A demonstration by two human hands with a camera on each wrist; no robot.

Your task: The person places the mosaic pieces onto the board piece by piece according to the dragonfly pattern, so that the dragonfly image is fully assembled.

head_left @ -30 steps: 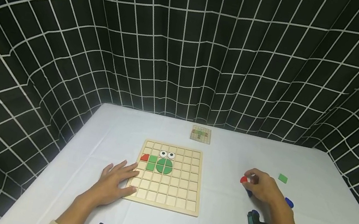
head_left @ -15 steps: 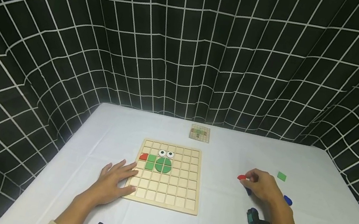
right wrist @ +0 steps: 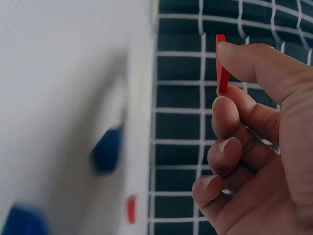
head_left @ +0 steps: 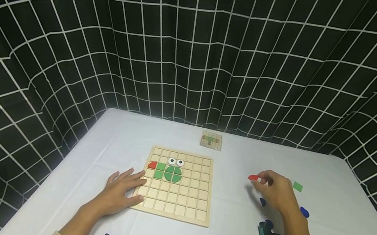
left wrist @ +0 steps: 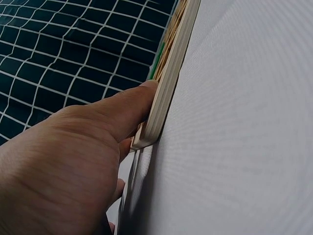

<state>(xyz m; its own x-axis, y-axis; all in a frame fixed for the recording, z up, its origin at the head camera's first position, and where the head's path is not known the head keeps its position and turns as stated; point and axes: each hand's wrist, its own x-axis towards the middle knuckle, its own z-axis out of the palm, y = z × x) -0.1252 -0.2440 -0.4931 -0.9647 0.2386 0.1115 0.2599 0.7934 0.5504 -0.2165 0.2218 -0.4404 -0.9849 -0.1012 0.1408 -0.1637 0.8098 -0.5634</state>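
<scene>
My left hand (head_left: 119, 192) lies with spread fingers at the left edge of the wooden grid board (head_left: 191, 213). In the left wrist view, the thumb touches the board's edge. On the board sit a red piece (head_left: 152, 164), green squares (head_left: 160, 167), a green disc of quarter pieces (head_left: 169, 176) and two eye pieces (head_left: 180, 162). Off to the right, my right hand (head_left: 278, 190) pinches a red tile (head_left: 253, 177) between thumb and fingertips, held above the table. The right wrist view shows this red tile (right wrist: 222, 63) nearly edge-on.
Around the right hand lie a green square (head_left: 298, 187) and blue pieces (head_left: 304, 212), (right wrist: 107, 151) on the white cloth. A small red shape (right wrist: 131, 209) appears in the right wrist view. Behind the board lies a pattern card (head_left: 211, 140). A gridded black curtain (head_left: 199, 53) surrounds the table.
My right hand has lifted and moved slightly away from me with the red tile, uncovering more of a blue piece below. The tile has turned flatter. My left hand has stayed put.
</scene>
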